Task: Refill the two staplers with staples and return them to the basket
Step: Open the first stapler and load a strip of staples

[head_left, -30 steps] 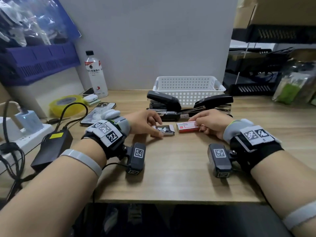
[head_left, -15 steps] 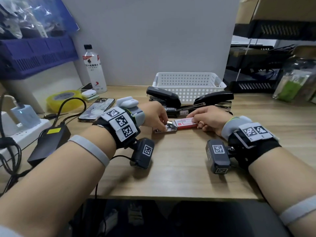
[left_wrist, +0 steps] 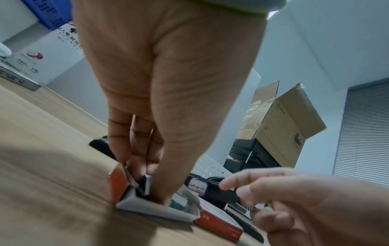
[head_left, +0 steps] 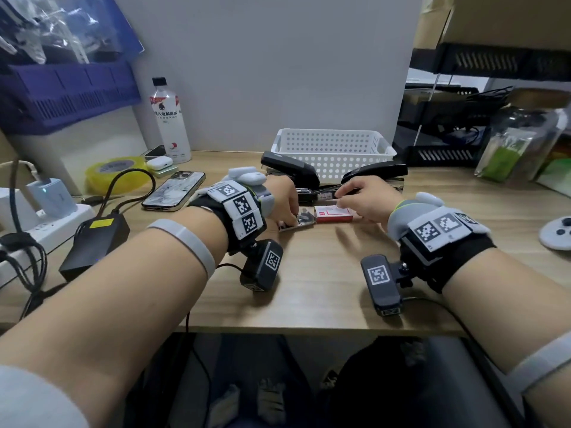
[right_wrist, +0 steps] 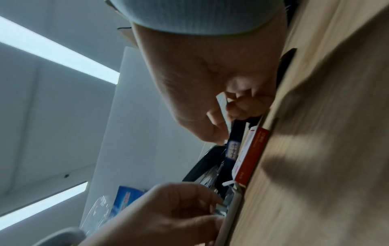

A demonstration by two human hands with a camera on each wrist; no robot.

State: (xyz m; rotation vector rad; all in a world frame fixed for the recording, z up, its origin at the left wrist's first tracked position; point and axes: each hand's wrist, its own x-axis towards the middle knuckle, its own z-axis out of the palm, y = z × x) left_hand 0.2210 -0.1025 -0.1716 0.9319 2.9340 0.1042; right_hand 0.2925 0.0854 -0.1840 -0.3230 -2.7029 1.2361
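Note:
The staple box lies on the desk pulled apart: a grey inner tray (head_left: pixel 297 223) (left_wrist: pixel 147 206) and, to its right, the red sleeve (head_left: pixel 333 214) (left_wrist: pixel 219 223) (right_wrist: pixel 250 154). My left hand (head_left: pixel 282 208) (left_wrist: pixel 145 174) grips the tray's left end, thumb down inside it. My right hand (head_left: pixel 360 197) (right_wrist: pixel 226 116) hovers just above the sleeve, thumb and fingers pinching a thin pale strip (right_wrist: pixel 222 113) that looks like staples. Two black staplers (head_left: pixel 290 172) (head_left: pixel 375 173) lie open behind the hands, in front of the white basket (head_left: pixel 332 149).
A phone (head_left: pixel 174 194), yellow tape roll (head_left: pixel 116 174), earbud case (head_left: pixel 159 163) and bottle (head_left: pixel 168 122) sit at back left. A black adapter (head_left: pixel 94 245), its cables and a power strip (head_left: pixel 46 223) lie at the left edge. A glass jar (head_left: pixel 522 134) and white controller (head_left: pixel 556 233) stand right.
My right hand has let go of the red sleeve and risen toward the staplers. My left hand has stayed on the tray, which now lies against the sleeve.

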